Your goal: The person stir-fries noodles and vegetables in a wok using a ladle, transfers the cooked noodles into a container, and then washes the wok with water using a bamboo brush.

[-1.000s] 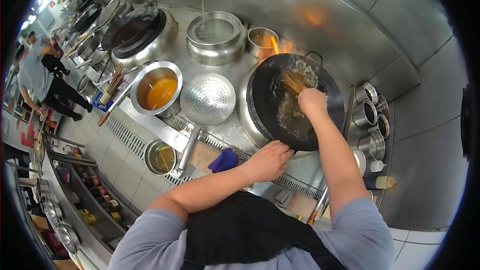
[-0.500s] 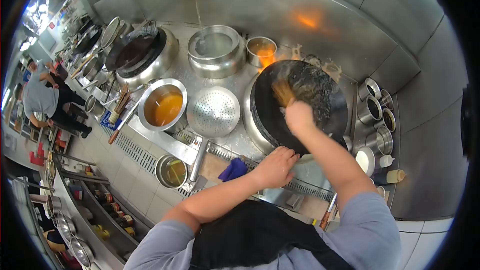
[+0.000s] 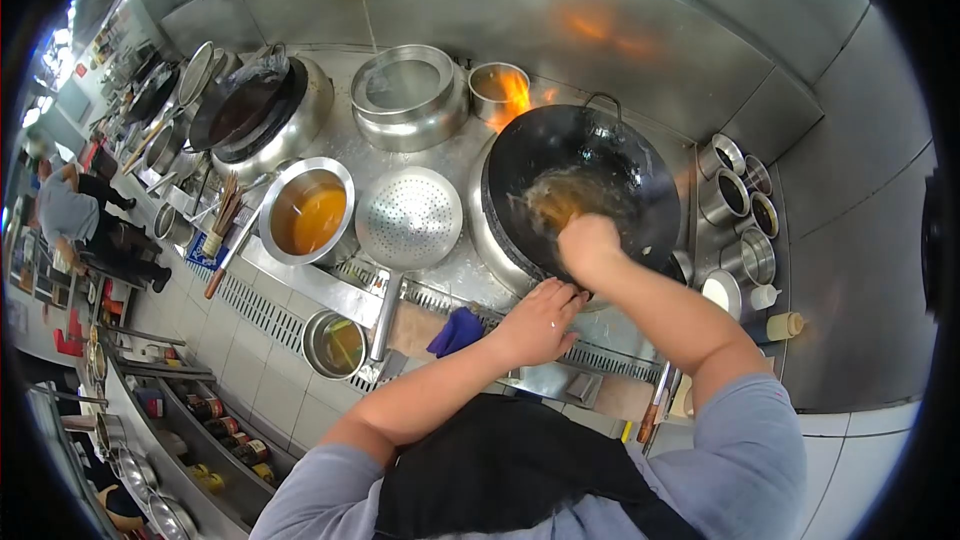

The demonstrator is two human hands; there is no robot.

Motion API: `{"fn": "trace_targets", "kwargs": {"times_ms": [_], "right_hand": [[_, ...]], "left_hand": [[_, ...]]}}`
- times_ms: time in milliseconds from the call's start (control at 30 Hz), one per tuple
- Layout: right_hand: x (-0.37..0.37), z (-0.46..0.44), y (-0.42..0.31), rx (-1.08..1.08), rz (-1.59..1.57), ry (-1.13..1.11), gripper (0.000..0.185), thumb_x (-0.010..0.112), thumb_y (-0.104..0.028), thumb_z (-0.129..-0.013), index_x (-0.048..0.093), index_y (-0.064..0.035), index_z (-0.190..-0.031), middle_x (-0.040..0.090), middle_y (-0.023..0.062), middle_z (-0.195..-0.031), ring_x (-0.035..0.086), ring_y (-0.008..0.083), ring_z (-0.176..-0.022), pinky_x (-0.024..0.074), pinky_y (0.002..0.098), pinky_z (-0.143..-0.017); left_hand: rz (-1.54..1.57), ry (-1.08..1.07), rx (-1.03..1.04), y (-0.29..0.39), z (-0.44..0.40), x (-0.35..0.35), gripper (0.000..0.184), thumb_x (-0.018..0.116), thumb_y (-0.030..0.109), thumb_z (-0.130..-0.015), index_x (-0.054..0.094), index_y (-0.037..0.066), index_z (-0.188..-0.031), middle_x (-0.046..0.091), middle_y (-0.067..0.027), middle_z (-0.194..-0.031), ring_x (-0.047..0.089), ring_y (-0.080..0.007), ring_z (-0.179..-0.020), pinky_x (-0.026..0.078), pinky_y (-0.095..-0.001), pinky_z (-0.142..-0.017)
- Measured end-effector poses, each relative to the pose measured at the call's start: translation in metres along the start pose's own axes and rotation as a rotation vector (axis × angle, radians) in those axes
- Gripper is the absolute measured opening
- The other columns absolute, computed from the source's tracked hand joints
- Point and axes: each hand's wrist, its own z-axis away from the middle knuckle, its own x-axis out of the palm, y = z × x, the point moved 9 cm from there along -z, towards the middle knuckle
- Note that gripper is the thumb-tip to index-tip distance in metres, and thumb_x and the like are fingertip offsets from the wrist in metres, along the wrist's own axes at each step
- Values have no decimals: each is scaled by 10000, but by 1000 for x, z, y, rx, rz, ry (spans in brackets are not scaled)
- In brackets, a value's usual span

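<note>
A black wok [image 3: 640, 165] sits on the burner at right of centre, with murky water in its bowl. Inside it, my right hand [image 3: 588, 243] is closed round a bamboo brush [image 3: 553, 212], whose bristles are blurred in the water. My left hand [image 3: 543, 320] is at the wok's near rim, fingers bent over the edge; what they grip, if anything, is hidden. Left of the wok lies a perforated strainer [image 3: 409, 218], and beside it a pot of orange liquid [image 3: 318, 220].
Flames [image 3: 512, 98] rise behind the wok's left edge, near a small metal pot [image 3: 490, 86]. Water runs toward a large round pot [image 3: 402, 90]. Sauce containers [image 3: 725, 198] line the right side. A purple cloth [image 3: 455, 331] lies by the front edge. Another person [image 3: 68, 208] stands far left.
The brush and my right hand have moved down toward the wok's near side. The wok has tipped back from its raised tilt, and the water has gathered lower in it. The view has shifted slightly.
</note>
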Motion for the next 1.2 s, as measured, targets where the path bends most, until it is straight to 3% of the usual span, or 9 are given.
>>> {"fn": "trace_targets", "kwargs": {"times_ms": [133,333,467,533,733,900,1000,1133,1200], "right_hand": [[-15,-59,93,316,-195,133,194,559,-136,-835,710,-45,-913,714,140,-853,710,281,-808,561,394,-657],[1,14,1,-21,108,-240,233,550,-156,-865,754,-96,-959,722,110,-988,701,254,-925,578,393,-695],[6,-37,92,188,-50,116,230,517,-171,-890,712,-66,-953,712,133,-838,702,304,-796,557,413,-649],[14,-50,110,263,-91,120,235,498,-157,-894,709,-61,-929,709,144,-848,694,329,-793,553,422,-651],[4,27,-1,-107,73,-146,222,545,-149,-844,734,-63,-923,720,116,-910,708,263,-853,562,388,-721],[6,-16,81,197,0,-38,215,549,-134,-849,763,-115,-868,730,104,-895,711,244,-864,565,366,-711],[-6,-32,93,287,-136,82,209,553,-136,-844,714,-52,-948,717,157,-898,709,282,-841,564,376,-690],[-2,16,19,-26,20,-20,233,544,-148,-847,704,-52,-986,722,135,-924,709,295,-866,558,394,-722],[14,36,24,17,53,-113,235,543,-145,-845,715,-58,-981,723,125,-927,709,295,-863,556,395,-731]], "left_hand": [[-23,-35,-19,-2,-1,2,648,678,208,-771,463,-26,-1335,509,-182,-1237,475,-341,-1199,311,-456,-1118],[-10,7,1,-6,2,2,661,692,194,-760,459,-27,-1338,508,-180,-1240,473,-334,-1202,307,-454,-1120],[-6,11,11,-2,3,2,665,697,196,-760,457,-32,-1337,505,-181,-1239,471,-332,-1201,301,-451,-1122],[-2,-9,20,-3,4,5,665,696,196,-761,457,-31,-1338,504,-181,-1238,470,-329,-1202,301,-452,-1122],[30,7,40,-5,4,3,664,692,189,-756,457,-25,-1339,506,-176,-1237,471,-324,-1201,302,-459,-1120],[35,9,34,-3,3,2,664,686,185,-756,453,-22,-1342,506,-172,-1237,471,-321,-1203,303,-463,-1120],[22,12,38,-4,2,3,664,683,183,-757,450,-19,-1345,507,-171,-1236,472,-320,-1203,305,-464,-1119],[23,-2,35,-5,4,4,669,684,180,-757,448,-10,-1353,509,-169,-1238,473,-318,-1205,308,-465,-1119],[27,11,31,-6,1,0,670,685,180,-757,447,-8,-1354,507,-169,-1240,472,-318,-1205,306,-465,-1121]]}}
